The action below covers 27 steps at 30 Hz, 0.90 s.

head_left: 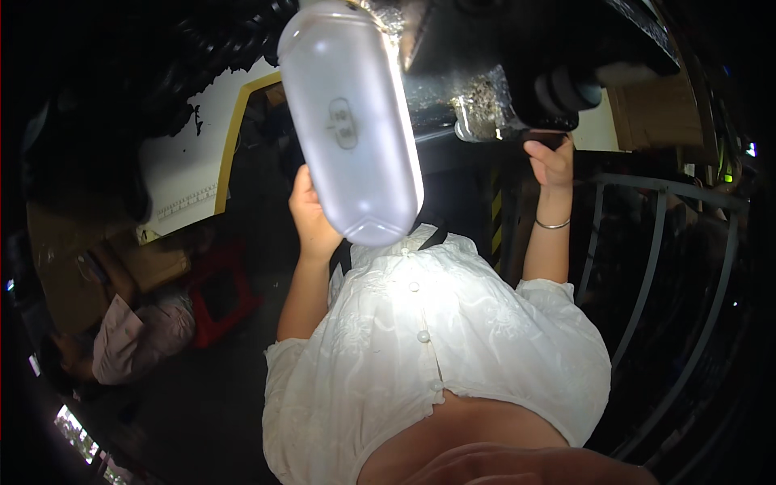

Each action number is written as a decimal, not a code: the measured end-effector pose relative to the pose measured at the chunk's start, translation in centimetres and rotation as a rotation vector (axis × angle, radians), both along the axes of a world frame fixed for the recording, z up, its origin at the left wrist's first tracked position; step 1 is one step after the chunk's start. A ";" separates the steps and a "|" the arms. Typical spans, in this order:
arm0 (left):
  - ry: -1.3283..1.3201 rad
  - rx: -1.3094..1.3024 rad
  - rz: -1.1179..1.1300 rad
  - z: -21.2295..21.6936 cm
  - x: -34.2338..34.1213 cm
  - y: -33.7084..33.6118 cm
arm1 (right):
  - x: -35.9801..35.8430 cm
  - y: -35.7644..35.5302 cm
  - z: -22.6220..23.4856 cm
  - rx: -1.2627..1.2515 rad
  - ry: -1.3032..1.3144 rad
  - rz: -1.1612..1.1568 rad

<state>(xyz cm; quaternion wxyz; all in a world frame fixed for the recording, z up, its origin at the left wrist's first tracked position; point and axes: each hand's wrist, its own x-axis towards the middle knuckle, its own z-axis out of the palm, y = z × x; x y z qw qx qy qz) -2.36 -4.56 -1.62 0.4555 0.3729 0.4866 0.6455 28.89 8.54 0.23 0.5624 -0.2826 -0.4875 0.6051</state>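
A long, rounded, translucent whitish lamp-like body (pixel 356 182) hangs close in the upper middle, glowing brightly along its right edge. Behind its lower left side is my left hand (pixel 315 214); most of its fingers are hidden, and I cannot tell whether it touches anything. My right hand (pixel 551 166), with a thin bracelet at the wrist, is raised under a dark machine part (pixel 558 93). Its fingers are curled at a small dark reddish-brown piece (pixel 546 139), whose kind I cannot make out. A brightly lit, rough metallic part (pixel 485 105) lies left of this hand.
A white board with a yellow edge (pixel 234 133) and ruler-like marks is at the left. Below it are a red stool (pixel 222 295) and another person's light pink sleeve (pixel 121 343). Grey metal rails (pixel 651 259) curve along the right; a brown panel (pixel 659 113) stands above.
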 end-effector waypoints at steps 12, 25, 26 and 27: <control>0.161 -0.214 0.131 -2.9 -7.0 -6.0 | -7.8 -1.2 1.2 0.152 -0.401 0.185; 0.546 -0.346 -0.334 -3.0 0.4 -0.6 | -12.3 -0.7 2.6 0.187 -0.467 0.249; 0.439 -0.235 -0.300 -0.8 1.8 0.9 | -12.6 -0.6 3.0 0.220 -0.483 0.246; 0.446 -0.033 -0.193 0.8 2.8 2.3 | -12.7 -0.8 3.1 0.217 -0.468 0.238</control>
